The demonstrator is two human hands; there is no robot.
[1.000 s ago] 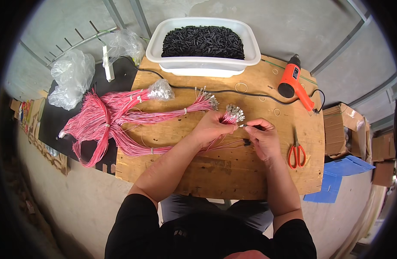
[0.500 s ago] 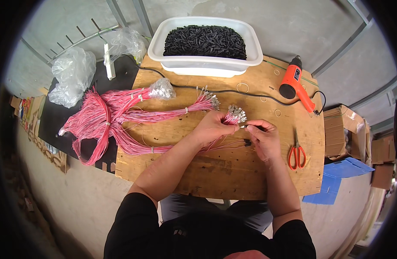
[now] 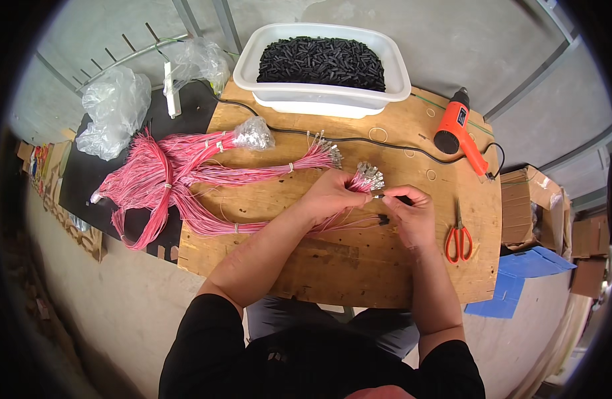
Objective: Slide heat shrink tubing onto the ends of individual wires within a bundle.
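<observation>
My left hand (image 3: pixel 337 194) is closed around a bundle of pink wires, whose silvery metal ends (image 3: pixel 368 176) fan out beyond the fingers. Its thumb and fingertip pinch the end of one wire. Against it, my right hand (image 3: pixel 413 214) is closed in a pinch, with a small black sleeve (image 3: pixel 404 199) partly hidden among its fingers. Below the hands, a few wires with black-sleeved ends (image 3: pixel 383 219) lie on the table. More tied pink wire bundles (image 3: pixel 246 174) stretch leftward, one with its ends wrapped in a clear plastic bag (image 3: pixel 254 133).
A white tub (image 3: pixel 266 93) full of short black sleeves stands at the back. An orange heat gun (image 3: pixel 460 126) and its black cable (image 3: pixel 346 139) lie at the right. Red-handled scissors (image 3: pixel 459 241) rest beside my right hand. Cardboard boxes (image 3: pixel 518 213) sit past the table's right edge.
The whole view has shifted slightly. My hands stay together at the same wire end, and the right fingers have changed position slightly, with more of the black sleeve showing among them.
</observation>
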